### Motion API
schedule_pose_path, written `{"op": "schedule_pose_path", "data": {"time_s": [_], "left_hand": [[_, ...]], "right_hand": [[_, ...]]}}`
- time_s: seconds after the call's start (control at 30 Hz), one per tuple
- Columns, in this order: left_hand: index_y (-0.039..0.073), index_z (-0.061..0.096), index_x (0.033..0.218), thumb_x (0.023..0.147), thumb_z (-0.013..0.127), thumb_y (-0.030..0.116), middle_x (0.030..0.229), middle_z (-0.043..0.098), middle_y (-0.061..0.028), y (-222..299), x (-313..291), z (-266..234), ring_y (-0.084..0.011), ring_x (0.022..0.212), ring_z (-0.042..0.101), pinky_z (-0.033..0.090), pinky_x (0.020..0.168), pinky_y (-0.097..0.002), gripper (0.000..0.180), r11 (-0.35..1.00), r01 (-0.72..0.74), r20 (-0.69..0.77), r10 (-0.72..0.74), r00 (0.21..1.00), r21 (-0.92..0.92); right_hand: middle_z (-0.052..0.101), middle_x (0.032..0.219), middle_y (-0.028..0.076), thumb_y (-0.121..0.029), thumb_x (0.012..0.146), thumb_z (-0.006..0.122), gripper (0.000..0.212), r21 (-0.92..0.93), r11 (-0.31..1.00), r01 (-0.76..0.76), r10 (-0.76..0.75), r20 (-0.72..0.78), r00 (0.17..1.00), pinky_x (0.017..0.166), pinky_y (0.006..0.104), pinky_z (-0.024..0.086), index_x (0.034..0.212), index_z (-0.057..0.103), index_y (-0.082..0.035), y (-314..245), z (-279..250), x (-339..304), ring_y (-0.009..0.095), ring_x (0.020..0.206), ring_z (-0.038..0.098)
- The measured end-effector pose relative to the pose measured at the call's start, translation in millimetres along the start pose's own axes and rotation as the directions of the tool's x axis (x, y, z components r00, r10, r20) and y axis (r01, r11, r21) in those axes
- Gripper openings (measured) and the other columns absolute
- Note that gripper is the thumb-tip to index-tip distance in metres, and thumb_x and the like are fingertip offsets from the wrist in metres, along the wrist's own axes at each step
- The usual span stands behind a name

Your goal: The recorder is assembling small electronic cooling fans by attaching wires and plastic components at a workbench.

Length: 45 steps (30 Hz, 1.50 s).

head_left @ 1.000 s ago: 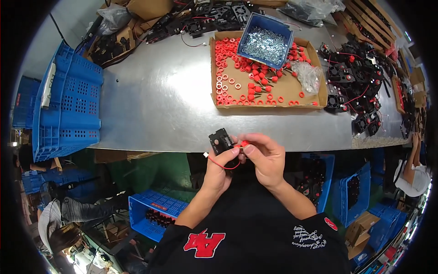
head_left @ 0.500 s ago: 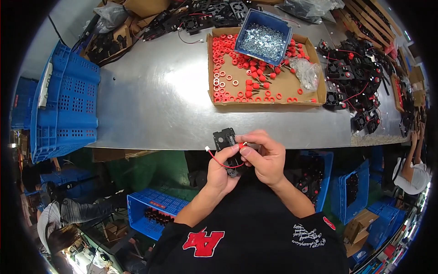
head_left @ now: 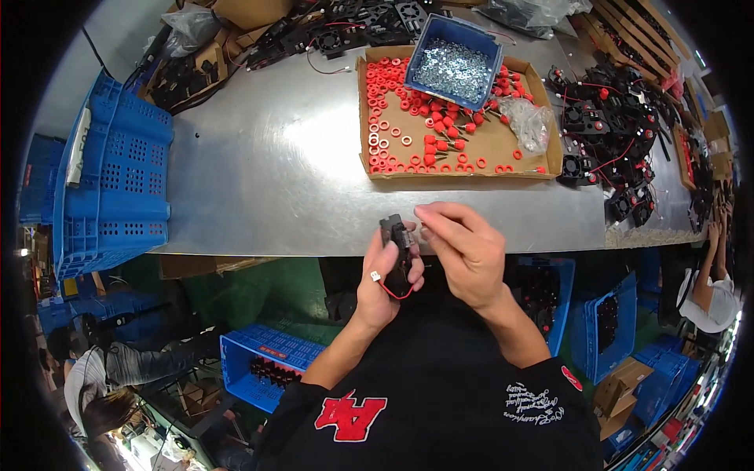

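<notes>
My left hand (head_left: 378, 289) grips a black plastic fan bracket (head_left: 397, 235), turned edge-on just past the table's front edge. A red wire with a white connector plug (head_left: 375, 275) hangs from it by my thumb. Close by on the right, my right hand (head_left: 475, 255) is raised with thumb and forefinger drawn together near the bracket's upper end. Whatever sits between those fingertips, if anything, is too small to make out. Beyond both hands lies a shallow cardboard tray (head_left: 463, 177) of red rings and red-capped screws (head_left: 454, 132).
A blue bin (head_left: 488, 67) of small metal nuts rests on the tray, beside a clear plastic bag (head_left: 529, 124). Black fan assemblies (head_left: 585, 122) are heaped to the right. At left stands a blue perforated crate (head_left: 118, 180) on the metal table (head_left: 259, 173). Other people sit at both sides.
My right hand has parted from the bracket and moved slightly right. The bracket has been turned from face-up to edge-on in my left hand. The red piece between my fingers no longer shows.
</notes>
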<state>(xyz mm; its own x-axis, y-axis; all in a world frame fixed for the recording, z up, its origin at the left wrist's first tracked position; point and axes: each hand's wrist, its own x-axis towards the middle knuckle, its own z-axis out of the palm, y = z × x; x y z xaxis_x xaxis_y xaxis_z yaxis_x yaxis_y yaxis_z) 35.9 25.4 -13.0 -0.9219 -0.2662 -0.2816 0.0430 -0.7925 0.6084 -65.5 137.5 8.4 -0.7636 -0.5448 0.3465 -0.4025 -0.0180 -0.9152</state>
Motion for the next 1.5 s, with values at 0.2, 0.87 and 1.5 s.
{"op": "schedule_pose_path", "data": {"time_s": [0.2, 0.87, 1.5], "left_hand": [[0.002, 0.036, 0.133, 0.103, 0.039, 0.036, 0.101, 0.051, -0.0066, 1, 2, -13, -0.0110, 0.069, 0.047, 0.042, 0.058, -0.0249, 0.045, 0.980, -0.005, 0.070, -0.009, 0.998, 0.201], [-0.007, 0.033, 0.131, 0.103, 0.046, 0.024, 0.114, 0.056, -0.0202, 19, 8, 3, -0.0242, 0.102, 0.060, 0.049, 0.091, -0.0367, 0.044, 0.511, -0.142, 0.108, 0.095, 0.990, 0.848], [-0.008, 0.043, 0.117, 0.097, 0.057, 0.021, 0.107, 0.048, -0.0256, 16, 29, 12, -0.0410, 0.086, 0.061, 0.050, 0.073, -0.0470, 0.038, -0.049, -0.276, 0.280, 0.116, 0.953, 0.960]], "right_hand": [[0.065, 0.097, 0.013, 0.004, 0.084, 0.070, 0.032, -0.083, 0.985, -0.153, 0.166, 0.186, 0.968, 0.071, 0.0280, 0.061, 0.116, 0.068, 0.000, -19, -11, 10, 0.020, 0.092, 0.070], [0.067, 0.109, 0.016, 0.011, 0.087, 0.064, 0.031, 0.216, 0.928, -0.305, 0.311, 0.007, 0.951, 0.088, 0.0316, 0.059, 0.118, 0.061, 0.006, 1, 0, -18, 0.021, 0.100, 0.069], [0.072, 0.096, 0.011, 0.006, 0.080, 0.070, 0.053, -0.279, 0.960, -0.012, -0.011, -0.081, 0.997, 0.089, 0.0387, 0.055, 0.131, 0.056, 0.001, 36, -10, -29, 0.023, 0.100, 0.071]]}}
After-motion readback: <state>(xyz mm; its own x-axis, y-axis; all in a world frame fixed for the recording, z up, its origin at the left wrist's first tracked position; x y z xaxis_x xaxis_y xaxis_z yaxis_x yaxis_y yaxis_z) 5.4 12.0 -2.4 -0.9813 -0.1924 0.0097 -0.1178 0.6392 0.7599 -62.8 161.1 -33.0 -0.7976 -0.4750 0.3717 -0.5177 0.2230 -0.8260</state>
